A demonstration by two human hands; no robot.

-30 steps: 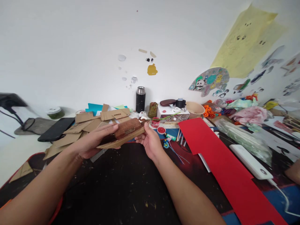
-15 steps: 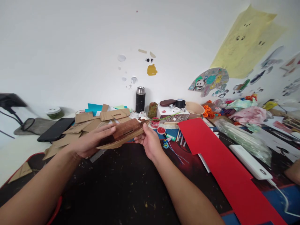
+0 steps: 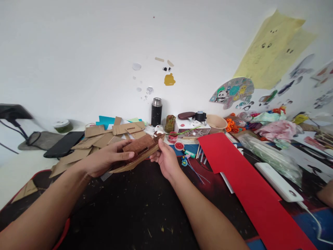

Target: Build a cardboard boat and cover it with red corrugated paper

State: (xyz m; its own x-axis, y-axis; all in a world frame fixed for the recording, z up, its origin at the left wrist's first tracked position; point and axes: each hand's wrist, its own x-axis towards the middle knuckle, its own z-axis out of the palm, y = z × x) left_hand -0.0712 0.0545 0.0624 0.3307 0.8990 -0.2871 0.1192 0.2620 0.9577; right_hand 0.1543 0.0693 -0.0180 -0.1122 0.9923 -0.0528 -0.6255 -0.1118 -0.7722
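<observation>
A brown-painted cardboard model boat, with a long rounded cover and a slot-like opening in its side, is held up above the black mat. My left hand grips its left end, thumb lying along the near side. At the pointed right end, my right hand pinches the hull between thumb and fingers. Bare cardboard shows along the boat's lower edge. Part of the boat's left end is hidden behind my left hand.
Cardboard scraps pile up behind my left hand. A black flask stands at the wall. Nearby are a red paint pot, a long red sheet and a white glue gun or similar corded device. Another person's hand shows far right.
My left hand has shifted right along the boat, and its thumb now lies lower on the near side. The boat is turned slightly, with its side opening plainer. The view has tilted a little.
</observation>
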